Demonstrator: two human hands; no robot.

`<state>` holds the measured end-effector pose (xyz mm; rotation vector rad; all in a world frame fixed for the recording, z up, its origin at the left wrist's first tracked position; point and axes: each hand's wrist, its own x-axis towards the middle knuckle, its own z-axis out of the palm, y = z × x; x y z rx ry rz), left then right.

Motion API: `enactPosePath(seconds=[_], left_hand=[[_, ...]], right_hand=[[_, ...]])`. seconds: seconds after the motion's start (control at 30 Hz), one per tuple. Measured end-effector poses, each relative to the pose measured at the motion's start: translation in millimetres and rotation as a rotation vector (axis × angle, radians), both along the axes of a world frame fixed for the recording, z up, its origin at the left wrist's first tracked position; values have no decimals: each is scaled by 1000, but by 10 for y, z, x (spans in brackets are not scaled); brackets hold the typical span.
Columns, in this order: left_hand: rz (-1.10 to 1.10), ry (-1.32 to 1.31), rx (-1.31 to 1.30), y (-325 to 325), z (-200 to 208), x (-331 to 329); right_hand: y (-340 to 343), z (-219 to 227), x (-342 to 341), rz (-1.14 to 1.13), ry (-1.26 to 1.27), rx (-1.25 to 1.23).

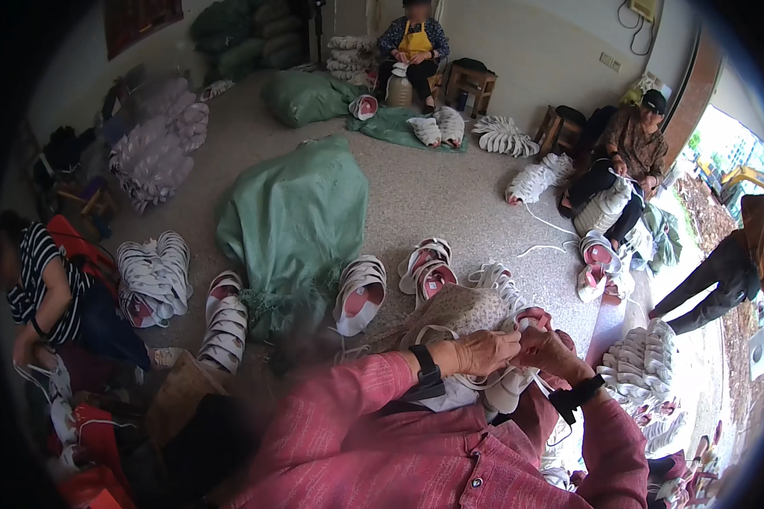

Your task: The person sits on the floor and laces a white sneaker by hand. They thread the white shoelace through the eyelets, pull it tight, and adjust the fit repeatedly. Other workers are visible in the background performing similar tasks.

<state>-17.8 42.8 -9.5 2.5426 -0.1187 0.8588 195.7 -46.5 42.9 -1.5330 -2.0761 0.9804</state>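
Note:
My left hand [482, 350] and my right hand [545, 349] meet over my lap, both pinching a white shoe upper with a pink lining [508, 392] and its white lace. The fingers of both hands are closed around the same piece. A black band sits on each wrist, and red sleeves cover my forearms. A patterned beige cloth [458, 312] lies just beyond my hands. The lower part of the upper hangs below my hands.
Bundles of white and pink shoe uppers [361, 293] lie on the grey floor around a green sack [293, 222]. A person in stripes [47, 293] sits at left, another in a yellow apron [414, 47] at the back, a third [628, 161] at right.

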Motion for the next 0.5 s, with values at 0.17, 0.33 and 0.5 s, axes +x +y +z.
enactPosePath(seconds=[0.17,0.33,0.5], left_hand=[[-48,81,-197,45,67,-2],[-87,60,-213,64,75,62],[-135,221,-250,153,170,110]], right_hand=[[-40,50,-106,-43,-51,51],[8,-138,33,37,-60,147],[-26,10,-9,-65,-270,389]])
